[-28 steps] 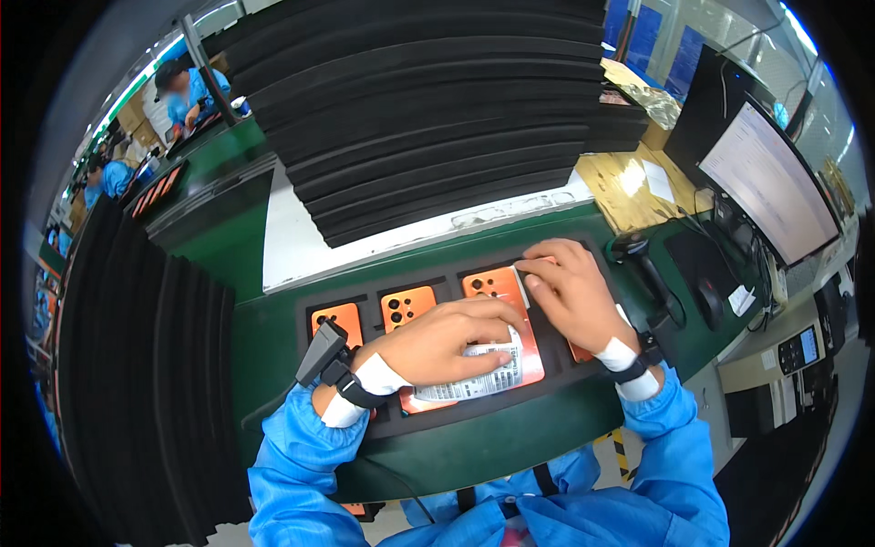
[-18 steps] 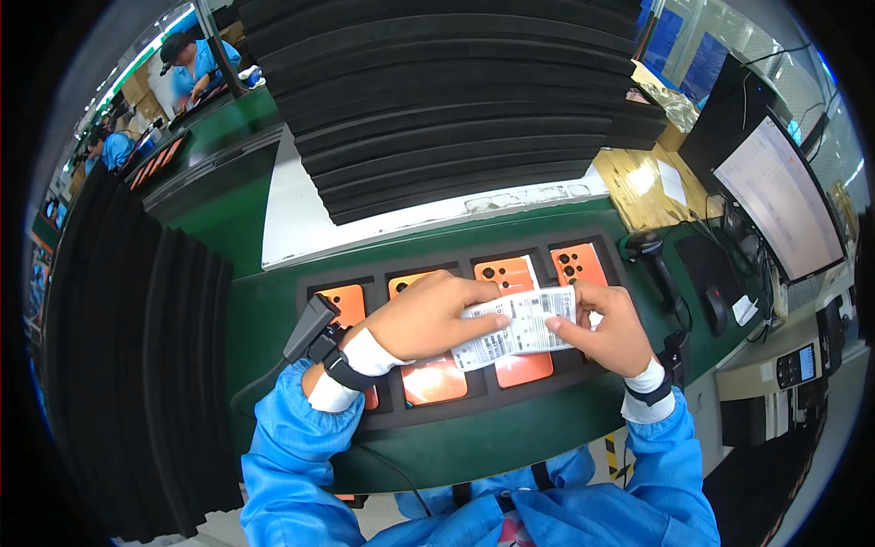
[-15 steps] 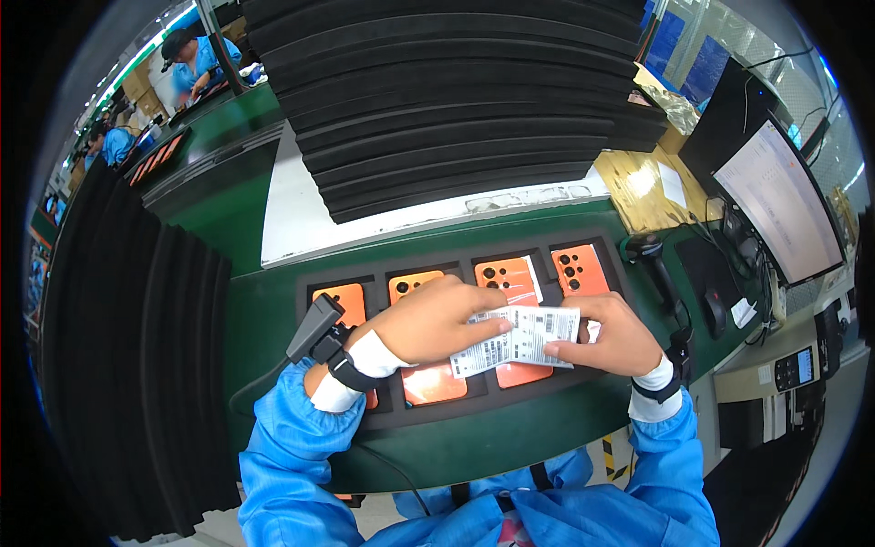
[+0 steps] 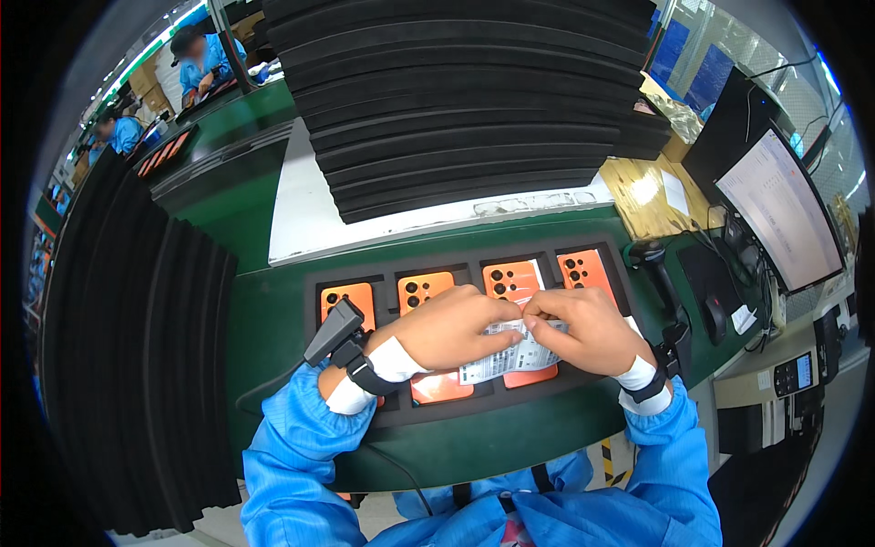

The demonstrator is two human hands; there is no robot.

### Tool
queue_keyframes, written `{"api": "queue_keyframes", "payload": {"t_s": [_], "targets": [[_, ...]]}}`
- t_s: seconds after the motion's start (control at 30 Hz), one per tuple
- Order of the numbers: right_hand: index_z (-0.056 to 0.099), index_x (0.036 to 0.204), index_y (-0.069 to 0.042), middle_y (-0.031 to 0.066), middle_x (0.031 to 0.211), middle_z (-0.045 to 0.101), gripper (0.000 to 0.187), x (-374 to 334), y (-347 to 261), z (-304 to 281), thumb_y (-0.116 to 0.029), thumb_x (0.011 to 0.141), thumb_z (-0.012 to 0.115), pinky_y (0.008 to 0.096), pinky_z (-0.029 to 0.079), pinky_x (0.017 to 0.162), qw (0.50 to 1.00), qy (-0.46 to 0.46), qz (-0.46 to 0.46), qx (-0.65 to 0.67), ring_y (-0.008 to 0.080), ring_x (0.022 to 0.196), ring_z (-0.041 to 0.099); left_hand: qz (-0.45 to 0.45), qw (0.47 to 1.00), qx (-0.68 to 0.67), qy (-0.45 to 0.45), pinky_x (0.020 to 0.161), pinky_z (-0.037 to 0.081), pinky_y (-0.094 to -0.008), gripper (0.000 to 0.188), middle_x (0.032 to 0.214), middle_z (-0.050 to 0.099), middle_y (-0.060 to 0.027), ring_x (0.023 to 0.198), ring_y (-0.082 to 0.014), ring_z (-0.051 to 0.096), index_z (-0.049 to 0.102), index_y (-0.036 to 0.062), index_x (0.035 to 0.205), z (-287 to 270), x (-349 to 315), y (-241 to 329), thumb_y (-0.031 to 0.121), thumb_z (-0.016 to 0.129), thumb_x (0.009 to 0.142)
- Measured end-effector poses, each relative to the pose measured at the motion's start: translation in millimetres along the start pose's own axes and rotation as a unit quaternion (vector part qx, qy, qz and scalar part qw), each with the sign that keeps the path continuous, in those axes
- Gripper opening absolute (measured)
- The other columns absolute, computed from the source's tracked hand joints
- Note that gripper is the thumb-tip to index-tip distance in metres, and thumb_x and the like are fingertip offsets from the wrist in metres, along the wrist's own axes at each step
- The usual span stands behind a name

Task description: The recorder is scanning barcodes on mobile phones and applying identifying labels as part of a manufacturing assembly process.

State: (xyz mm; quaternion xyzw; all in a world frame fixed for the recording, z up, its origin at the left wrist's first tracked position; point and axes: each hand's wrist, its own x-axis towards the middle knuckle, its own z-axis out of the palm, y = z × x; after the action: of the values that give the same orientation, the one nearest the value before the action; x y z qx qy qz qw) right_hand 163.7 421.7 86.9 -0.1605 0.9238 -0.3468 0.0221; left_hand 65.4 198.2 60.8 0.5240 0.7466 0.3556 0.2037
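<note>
Over a black foam tray [image 4: 492, 405], both hands pinch a white sheet of printed barcode labels [image 4: 497, 365]. My left hand [image 4: 447, 330] holds its upper left part between thumb and fingers. My right hand [image 4: 588, 332] grips it close beside, the fingertips of both hands nearly meeting and hiding its top and right portions. Several orange phones lie camera side up in the tray slots: one at the left [image 4: 350, 301], a second [image 4: 425, 290], a third [image 4: 512, 279] and one at the right [image 4: 583, 268]. My hands partly cover the middle phones.
Tall stacks of black foam trays stand behind [image 4: 474, 109] and at the left [image 4: 137, 337]. To the right are a handheld scanner [image 4: 658, 278], a mouse [image 4: 715, 315], a monitor [image 4: 782, 210] and a label printer [image 4: 770, 376]. Co-workers [image 4: 202, 62] sit far left.
My right hand has moved left towards my left hand, and its fingers now close over the sheet's upper right part. Less of the sheet shows, and it looks bent between the hands.
</note>
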Motion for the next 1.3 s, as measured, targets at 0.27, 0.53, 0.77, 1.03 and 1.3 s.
{"api": "queue_keyframes", "payload": {"t_s": [0.27, 0.53, 0.77, 1.03, 1.3], "targets": [[0.073, 0.106, -0.002, 0.019, 0.096, 0.077, 0.025, 1, 6, 7, -0.024, 0.1, 0.064, 0.0447, 0.057, 0.077, 0.997, 0.038, 0.045, -0.056, 0.0375, 0.088, 0.075, -0.011, 0.998, 0.052, 0.044, 0.065, 0.056, -0.0457, 0.027, 0.075, 0.072, -0.019, 0.069, -0.0381, 0.072, 0.077, 0.006, 0.109, 5, -2, 5, 0.03, 0.065, 0.104], [0.075, 0.113, 0.003, 0.0228, 0.097, 0.077, 0.029, -22, 17, -13, -0.023, 0.1, 0.07, 0.0395, 0.057, 0.078, 0.992, 0.032, 0.115, 0.047, 0.0368, 0.089, 0.077, 0.053, 0.98, 0.123, 0.15, 0.061, 0.053, -0.0448, 0.024, 0.07, 0.068, -0.0163, 0.065, -0.0358, 0.07, 0.076, 0.0067, 0.1, -6, -10, 5, 0.028, 0.066, 0.104], [0.063, 0.133, 0.005, 0.017, 0.099, 0.079, 0.039, -43, 51, -16, -0.005, 0.097, 0.073, 0.0304, 0.058, 0.081, 0.958, 0.173, 0.128, 0.192, 0.0141, 0.093, 0.075, 0.06, 0.998, -0.024, 0.012, 0.089, 0.052, -0.0415, 0.023, 0.088, 0.075, -0.0091, 0.089, -0.0304, 0.071, 0.079, 0.001, 0.098, -15, -40, -18, 0.022, 0.07, 0.102], [0.073, 0.115, 0.002, 0.0089, 0.102, 0.072, 0.024, -3, 25, 16, -0.018, 0.102, 0.072, 0.028, 0.053, 0.071, 0.978, 0.113, 0.064, 0.162, 0.0133, 0.081, 0.069, 0.099, 0.993, 0.058, -0.009, 0.114, 0.036, -0.0477, 0.02, 0.106, 0.074, -0.0059, 0.113, -0.0282, 0.066, 0.076, 0.0029, 0.09, -17, -50, -14, 0.019, 0.07, 0.099], [0.046, 0.16, -0.001, 0.0176, 0.118, 0.072, 0.061, 41, 2, 39, -0.035, 0.111, 0.059, 0.0359, 0.056, 0.088, 0.96, -0.139, 0.088, 0.227, 0.0213, 0.095, 0.07, 0.101, 0.991, 0.001, 0.082, 0.117, 0.036, -0.0515, 0.019, 0.108, 0.076, -0.0057, 0.117, -0.0264, 0.067, 0.074, 0.0034, 0.079, -38, -93, -6, 0.014, 0.074, 0.095]]}}
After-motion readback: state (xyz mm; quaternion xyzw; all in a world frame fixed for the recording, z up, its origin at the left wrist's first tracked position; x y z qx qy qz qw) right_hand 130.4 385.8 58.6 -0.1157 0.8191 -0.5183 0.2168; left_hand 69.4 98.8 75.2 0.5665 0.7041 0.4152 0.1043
